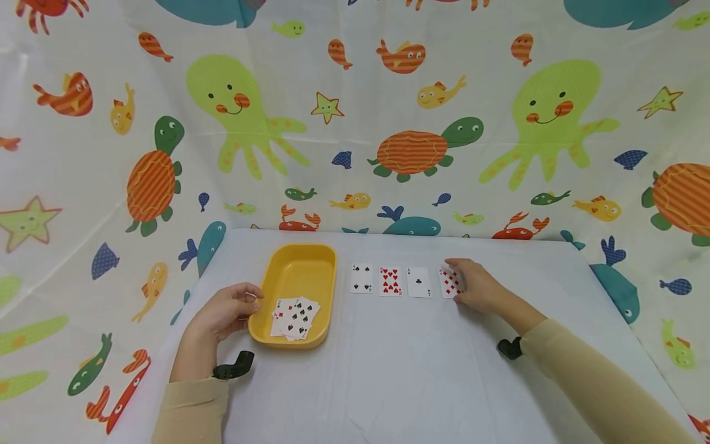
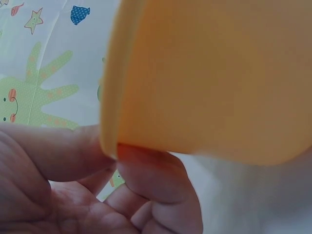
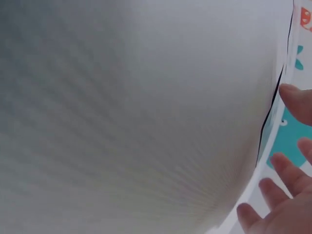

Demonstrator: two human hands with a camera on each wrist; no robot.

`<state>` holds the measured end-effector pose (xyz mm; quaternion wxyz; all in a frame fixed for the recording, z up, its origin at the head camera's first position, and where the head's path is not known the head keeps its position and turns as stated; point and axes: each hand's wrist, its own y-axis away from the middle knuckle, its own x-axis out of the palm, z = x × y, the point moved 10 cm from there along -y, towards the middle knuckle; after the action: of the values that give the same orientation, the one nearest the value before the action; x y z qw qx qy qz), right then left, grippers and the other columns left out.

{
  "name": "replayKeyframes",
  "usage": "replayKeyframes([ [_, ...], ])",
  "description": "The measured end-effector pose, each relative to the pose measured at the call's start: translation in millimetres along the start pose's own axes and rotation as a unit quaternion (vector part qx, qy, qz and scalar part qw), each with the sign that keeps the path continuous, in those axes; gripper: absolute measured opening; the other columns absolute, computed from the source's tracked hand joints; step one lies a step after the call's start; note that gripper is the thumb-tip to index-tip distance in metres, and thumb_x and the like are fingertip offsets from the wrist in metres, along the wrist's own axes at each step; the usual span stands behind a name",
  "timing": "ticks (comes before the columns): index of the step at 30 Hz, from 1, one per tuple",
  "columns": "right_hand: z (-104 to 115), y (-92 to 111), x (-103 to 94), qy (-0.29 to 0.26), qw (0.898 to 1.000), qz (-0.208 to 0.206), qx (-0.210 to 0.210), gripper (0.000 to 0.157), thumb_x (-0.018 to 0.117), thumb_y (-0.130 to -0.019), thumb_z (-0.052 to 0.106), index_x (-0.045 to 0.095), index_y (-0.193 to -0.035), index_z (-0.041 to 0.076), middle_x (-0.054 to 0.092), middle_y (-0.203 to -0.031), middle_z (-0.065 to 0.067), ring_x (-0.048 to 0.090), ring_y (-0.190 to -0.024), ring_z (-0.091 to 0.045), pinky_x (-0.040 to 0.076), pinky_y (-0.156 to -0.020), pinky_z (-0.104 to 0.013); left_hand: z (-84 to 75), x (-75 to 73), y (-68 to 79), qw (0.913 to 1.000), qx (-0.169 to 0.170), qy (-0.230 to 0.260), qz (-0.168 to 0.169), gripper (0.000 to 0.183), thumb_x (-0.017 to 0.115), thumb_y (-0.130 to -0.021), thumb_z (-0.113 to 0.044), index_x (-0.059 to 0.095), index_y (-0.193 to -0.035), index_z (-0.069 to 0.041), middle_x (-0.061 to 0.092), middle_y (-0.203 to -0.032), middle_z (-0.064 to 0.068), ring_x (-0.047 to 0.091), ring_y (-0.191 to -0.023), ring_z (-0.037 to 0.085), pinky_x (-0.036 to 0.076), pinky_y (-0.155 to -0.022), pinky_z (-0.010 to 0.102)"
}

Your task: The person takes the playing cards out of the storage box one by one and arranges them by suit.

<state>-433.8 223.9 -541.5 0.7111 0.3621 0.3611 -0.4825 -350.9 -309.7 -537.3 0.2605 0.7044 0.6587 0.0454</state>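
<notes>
Left hand (image 1: 226, 309) pinches the yellow tray (image 1: 294, 271) while right hand (image 1: 478, 287), spread, touches diamonds card (image 1: 450, 282) beside club card (image 1: 418, 285) lettered "A"

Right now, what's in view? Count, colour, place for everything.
Tray: 1, yellow, left on the table
Tray cards: at least 2, white, red/black marks, inside tray
Row cards: 4, white, red or black marks, right of tray
Table: 1, white, beneath tray
Backdrop: count unclear, white with coloured sea animals, behind table
Wrist devices: 2, black, one per wrist
Sleeves: 2, beige, forearms
Left hand: 1, bare, gripping tray's left rim
Right hand: 1, bare, at rightmost row card
</notes>
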Motion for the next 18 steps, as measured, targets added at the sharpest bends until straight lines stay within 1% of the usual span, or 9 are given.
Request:
replayKeyframes([
  [6,1.6,-4.0,-6.1,0.022,1.000,-0.014,0.010,0.098,0.090,-0.085,0.016,0.035,-0.166,0.015,0.033,-0.172,-0.022,0.029,-0.153,-0.053,0.030,-0.117,-0.082,0.3,-0.6,1.0,1.0000,0.001,-0.001,-0.003,0.029,0.065,-0.102,-0.006,0.062,-0.131,-0.001,0.062,-0.102,0.009,0.062,-0.089,0.026,0.062,-0.077,0.030],
  [10,5.7,-6.8,-9.4,0.021,0.999,-0.023,0.017,0.102,0.092,-0.082,0.020,0.035,-0.166,0.017,0.031,-0.173,-0.020,0.027,-0.154,-0.055,0.028,-0.116,-0.084,0.3,-1.1,1.4,1.0000,0.001,0.000,-0.004,0.029,0.066,-0.102,-0.006,0.062,-0.131,0.000,0.063,-0.103,0.010,0.062,-0.089,0.026,0.062,-0.077,0.030],
  [13,14.3,-7.7,-11.2,0.014,0.999,-0.032,0.014,0.103,0.093,-0.081,0.022,0.035,-0.166,0.018,0.030,-0.173,-0.021,0.025,-0.154,-0.056,0.026,-0.116,-0.085,0.3,-1.4,1.5,1.0000,0.000,0.000,-0.004,0.030,0.066,-0.102,-0.006,0.062,-0.131,0.000,0.062,-0.103,0.009,0.062,-0.089,0.026,0.062,-0.077,0.030],
  [18,37.5,-6.4,-11.2,0.026,0.998,-0.054,0.000,0.102,0.093,-0.080,0.024,0.037,-0.165,0.020,0.029,-0.173,-0.020,0.019,-0.157,-0.055,0.023,-0.116,-0.085,-0.4,0.4,1.4,1.0000,-0.002,-0.003,-0.001,0.031,0.065,-0.102,-0.006,0.062,-0.132,0.000,0.062,-0.103,0.010,0.062,-0.089,0.026,0.062,-0.077,0.030],
])
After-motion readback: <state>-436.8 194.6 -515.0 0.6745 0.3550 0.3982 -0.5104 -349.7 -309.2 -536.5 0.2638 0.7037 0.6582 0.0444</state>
